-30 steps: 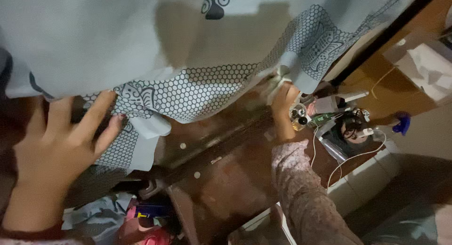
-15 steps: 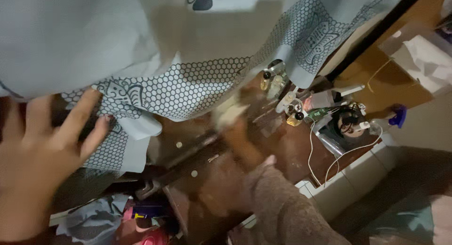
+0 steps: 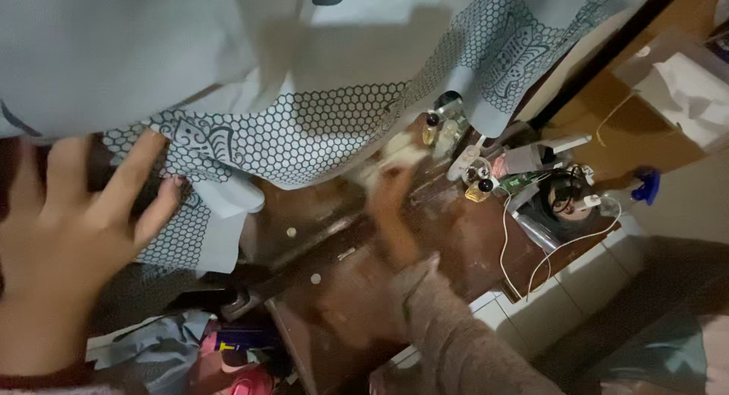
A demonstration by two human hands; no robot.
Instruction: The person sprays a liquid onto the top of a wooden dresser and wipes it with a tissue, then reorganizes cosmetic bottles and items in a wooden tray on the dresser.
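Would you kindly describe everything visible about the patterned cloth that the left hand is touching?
The patterned cloth is thin, pale blue-grey fabric, plain across the top and edged with a dark honeycomb print and ornamental motifs. It hangs draped and creased over the upper frame, covering part of the dark wooden table. The left hand spreads its fingers on the lower left border, which folds over. The blurred right hand sits just below the hem; contact cannot be told.

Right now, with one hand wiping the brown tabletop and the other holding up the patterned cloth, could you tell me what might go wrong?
1. The right hand, holding a pale wipe, works close to small glass bottles; a wide sweep could topple them.
2. The white cable trails over the table edge and might snag, dragging the clutter off.
3. The left hand only presses the patterned cloth; if it slips, the cloth may drop onto the wiped area.
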